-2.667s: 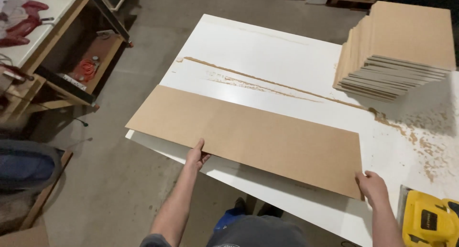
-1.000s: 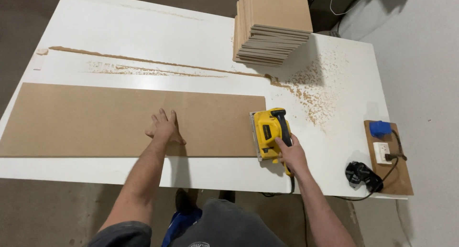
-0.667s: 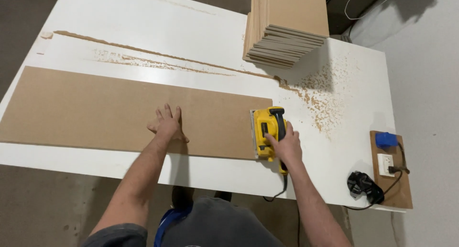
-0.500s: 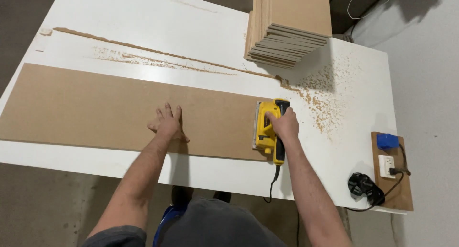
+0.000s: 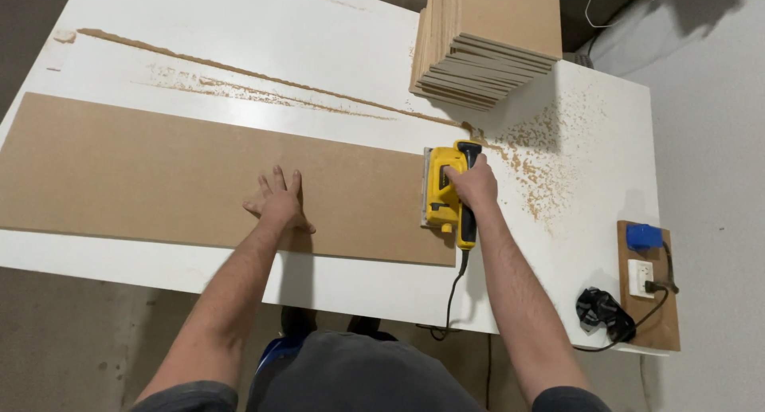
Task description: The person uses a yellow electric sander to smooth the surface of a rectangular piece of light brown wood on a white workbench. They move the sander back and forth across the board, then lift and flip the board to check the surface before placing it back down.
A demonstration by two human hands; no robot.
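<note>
A long brown fibreboard panel [image 5: 151,173] lies flat across the white table [image 5: 335,29]. My left hand [image 5: 277,201] presses flat on the panel near its front edge, fingers spread. My right hand [image 5: 472,183] grips the black handle of a yellow power jigsaw [image 5: 441,193], which sits on the right end of the panel. The saw's black cord [image 5: 451,296] hangs off the table's front edge.
A stack of cut brown boards [image 5: 488,41] stands at the back right of the table, with sawdust [image 5: 550,153] scattered in front of it. A sawdust line [image 5: 239,77] runs along the back. A wooden block with a socket and blue plug [image 5: 647,272] lies at the right edge.
I set the panel down on the table, then my left hand pressed on it. My right hand closed on the jigsaw handle and pushed the saw forward along the panel's right end.
</note>
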